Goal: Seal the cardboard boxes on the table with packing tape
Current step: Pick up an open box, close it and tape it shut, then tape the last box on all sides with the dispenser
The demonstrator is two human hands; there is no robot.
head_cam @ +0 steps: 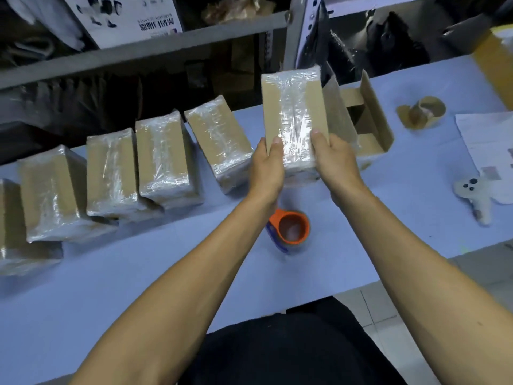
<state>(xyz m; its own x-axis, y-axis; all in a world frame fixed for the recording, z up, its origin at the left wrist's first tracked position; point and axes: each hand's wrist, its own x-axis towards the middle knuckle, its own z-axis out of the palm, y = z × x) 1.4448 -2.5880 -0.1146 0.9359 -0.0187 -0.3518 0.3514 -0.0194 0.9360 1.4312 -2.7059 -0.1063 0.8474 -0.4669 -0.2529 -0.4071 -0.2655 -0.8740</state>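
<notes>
Holding a taped box [294,118] up over the desk [111,273], the left hand [266,170] and right hand [337,165] grip its near end, one on each side. On each hand the thumb lies on the top face; the other fingers curl beneath, out of sight. The box is a plain brown cardboard block, long and narrow, with glossy, wrinkled clear tape running down the middle of its top and wrapped over both ends.

Five more sealed boxes [163,157] stand in a row along the left of the pale blue desk, each brown with the same crinkled, shiny wrap. Just behind and right of the held box sits an open box [372,118], its flaps upright and its inside dark. Partly hidden under the left wrist, an orange tape dispenser [291,227] with a round core rests on the desk. A nearly spent brown tape roll [424,112] lies further right, near white papers [485,134] and a small pale soft toy [477,195] with dark dots. A grey metal shelf [144,51] runs behind the desk, holding a printed carton and dark clutter.
</notes>
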